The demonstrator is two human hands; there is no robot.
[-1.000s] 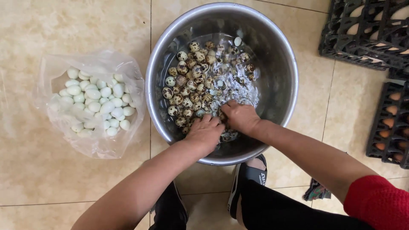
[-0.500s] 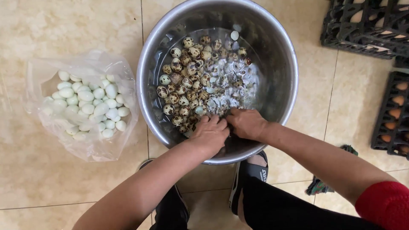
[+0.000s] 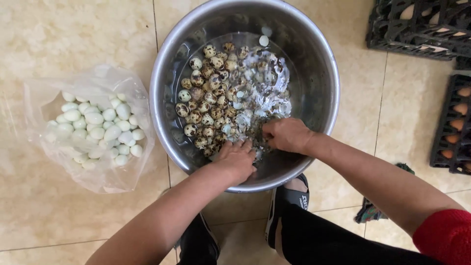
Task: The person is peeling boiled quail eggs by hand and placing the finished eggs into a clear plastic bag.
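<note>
A large steel basin [image 3: 319, 59] stands on the tiled floor, holding water, several speckled quail eggs [image 3: 206, 98] and bits of broken shell [image 3: 265, 83]. Both hands are at the basin's near side, close together. My left hand [image 3: 238, 159] is curled, fingertips down among the eggs. My right hand [image 3: 287, 135] is curled next to it, fingers in the shells and water. What the fingers pinch is hidden. To the left lies a clear plastic bag [image 3: 54, 162] with several peeled white eggs [image 3: 98, 127].
Black egg trays [image 3: 422, 24] stand at the top right, and another with brown eggs [image 3: 454, 122] at the right edge. My sandalled feet [image 3: 287, 201] sit just under the basin. A crumpled cloth [image 3: 370, 211] lies on the floor at the right.
The view has shifted slightly. Both hands stay together at the basin's near side, working among the eggs; their fingers have shifted a little.
</note>
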